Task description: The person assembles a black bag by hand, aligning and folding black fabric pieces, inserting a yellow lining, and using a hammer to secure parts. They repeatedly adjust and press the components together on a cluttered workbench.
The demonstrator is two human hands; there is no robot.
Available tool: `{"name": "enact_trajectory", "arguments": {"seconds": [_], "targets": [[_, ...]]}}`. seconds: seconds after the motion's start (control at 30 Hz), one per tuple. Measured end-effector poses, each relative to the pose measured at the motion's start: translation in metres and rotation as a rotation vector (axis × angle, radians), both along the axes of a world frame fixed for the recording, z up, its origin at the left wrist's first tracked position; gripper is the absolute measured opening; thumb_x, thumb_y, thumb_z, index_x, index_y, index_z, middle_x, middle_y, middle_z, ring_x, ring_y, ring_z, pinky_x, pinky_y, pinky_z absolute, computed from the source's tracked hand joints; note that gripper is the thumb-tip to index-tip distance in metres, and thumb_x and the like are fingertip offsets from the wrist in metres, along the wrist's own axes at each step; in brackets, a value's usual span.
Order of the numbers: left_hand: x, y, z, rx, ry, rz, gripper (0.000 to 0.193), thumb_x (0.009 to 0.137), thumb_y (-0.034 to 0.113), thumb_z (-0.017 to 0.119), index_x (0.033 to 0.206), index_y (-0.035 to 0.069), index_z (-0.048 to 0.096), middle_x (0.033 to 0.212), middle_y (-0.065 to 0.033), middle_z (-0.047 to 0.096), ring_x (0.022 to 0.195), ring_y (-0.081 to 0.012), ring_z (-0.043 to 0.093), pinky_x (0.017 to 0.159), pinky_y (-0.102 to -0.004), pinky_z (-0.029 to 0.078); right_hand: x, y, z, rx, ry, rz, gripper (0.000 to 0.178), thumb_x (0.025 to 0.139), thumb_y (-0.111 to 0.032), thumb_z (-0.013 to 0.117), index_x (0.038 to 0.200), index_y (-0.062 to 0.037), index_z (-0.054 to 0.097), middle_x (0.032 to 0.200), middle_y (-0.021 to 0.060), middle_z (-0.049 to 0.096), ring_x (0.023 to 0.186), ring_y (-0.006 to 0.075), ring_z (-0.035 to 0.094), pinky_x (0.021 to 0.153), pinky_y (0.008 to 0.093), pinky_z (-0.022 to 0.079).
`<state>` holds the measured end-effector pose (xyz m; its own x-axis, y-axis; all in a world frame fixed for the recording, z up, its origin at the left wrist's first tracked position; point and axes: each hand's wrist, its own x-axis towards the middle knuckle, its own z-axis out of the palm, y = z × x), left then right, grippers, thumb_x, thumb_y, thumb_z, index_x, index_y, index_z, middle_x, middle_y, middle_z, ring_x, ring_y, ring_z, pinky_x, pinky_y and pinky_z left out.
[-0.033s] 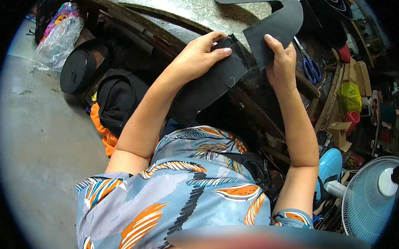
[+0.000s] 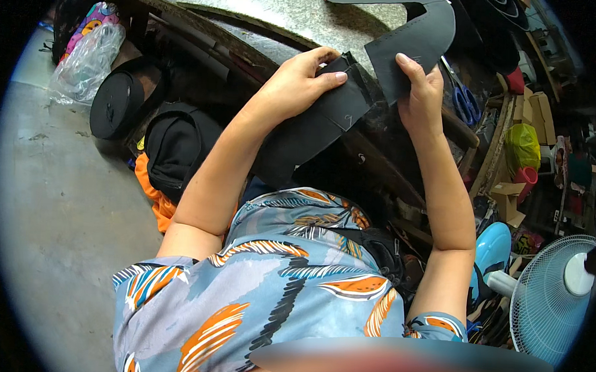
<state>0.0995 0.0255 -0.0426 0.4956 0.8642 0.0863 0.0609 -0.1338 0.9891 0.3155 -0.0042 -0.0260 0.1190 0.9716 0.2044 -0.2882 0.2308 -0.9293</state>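
My left hand is closed on a wide black sheet piece with pale marks, its thumb on top near the far corner. The sheet slants down toward my lap; its fingers' undersides are hidden. In my right hand is a long dark grey strip, pinched near its end with the thumb on top. That strip curves up and back to the left over the worktable, with a row of small marks along it. The near ends of the two pieces lie close together; whether they touch I cannot tell.
Blue-handled scissors lie just right of my right hand. Black rolls, a black bag and a clear plastic bag are at the left. A fan stands by my right elbow, with cardboard boxes beyond.
The grey strip in my right hand has shifted very slightly to the right. My left hand keeps its hold on the black sheet piece.
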Motion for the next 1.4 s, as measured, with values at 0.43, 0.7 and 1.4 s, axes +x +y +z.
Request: {"name": "enact_trajectory", "arguments": {"seconds": [0.43,0.7,1.4], "targets": [[0.0,0.0,0.002,-0.144,-0.066,-0.017,0.047,0.09,0.018,0.07,0.126,-0.009,0.055,0.108,-0.0126,0.068,0.092,-0.0138,0.067,0.084,-0.0239,0.054,-0.003,-0.01,-0.003,0.047,-0.03,-0.056,0.022,0.089,-0.009,0.068,0.105,0.0026,0.06,0.096,0.011,0.068,0.082,0.0155,0.069,0.076,0.0271,0.059],[-0.001,0.0,0.002,-0.231,-0.115,-0.085,0.047,0.089,0.013,0.068,0.125,-0.014,0.055,0.106,-0.0166,0.069,0.088,-0.0145,0.067,0.079,-0.0255,0.054,-0.004,-0.014,-0.002,0.017,-0.126,-0.04,0.025,0.088,-0.009,0.069,0.107,0.0033,0.059,0.096,0.0115,0.068,0.08,0.0156,0.069,0.072,0.0265,0.059],[0.004,-0.006,0.007,-0.185,-0.153,-0.091,0.044,0.089,0.015,0.069,0.124,-0.009,0.059,0.103,-0.0162,0.069,0.083,-0.0161,0.071,0.076,-0.0241,0.058,-0.01,-0.014,-0.008,-0.042,-0.291,-0.061,0.027,0.091,-0.02,0.07,0.105,-0.0005,0.058,0.08,0.0061,0.067,0.059,0.0079,0.064,0.047,0.0176,0.05]]}}
